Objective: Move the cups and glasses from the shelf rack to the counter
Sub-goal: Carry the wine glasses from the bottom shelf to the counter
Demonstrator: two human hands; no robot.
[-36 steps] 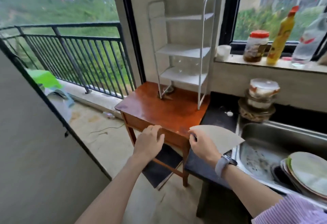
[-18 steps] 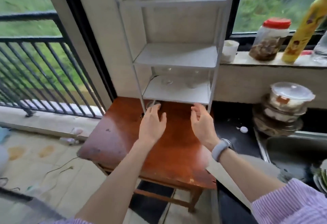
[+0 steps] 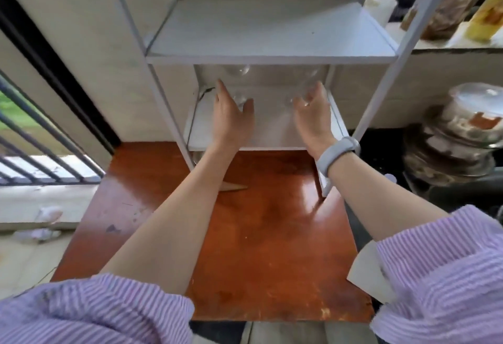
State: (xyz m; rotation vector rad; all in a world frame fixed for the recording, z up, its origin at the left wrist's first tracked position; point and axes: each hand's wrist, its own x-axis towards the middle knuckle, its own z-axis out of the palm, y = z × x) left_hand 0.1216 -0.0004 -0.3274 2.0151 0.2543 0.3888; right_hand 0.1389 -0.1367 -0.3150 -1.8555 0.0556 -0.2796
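Observation:
Two clear glasses stand on the lower shelf of a white metal shelf rack (image 3: 272, 54), faint and partly hidden by the shelf above. My left hand (image 3: 231, 120) reaches in with fingers and thumb spread on either side of the left glass (image 3: 240, 96). The fingers of my right hand (image 3: 313, 115) curl around the right glass (image 3: 307, 90); blur hides whether they grip it. The rack's middle shelf is bare. To the right lies the dark counter (image 3: 373, 137).
The rack stands on a red-brown wooden table (image 3: 272, 235). Stacked lidded containers (image 3: 460, 137) sit on the counter at right. Jars and a yellow bottle (image 3: 484, 17) line the window ledge. A balcony railing (image 3: 32, 131) is at left.
Both hands have moved forward from above the table into the rack's lower shelf, up to the two glasses. The camera has come closer to the rack.

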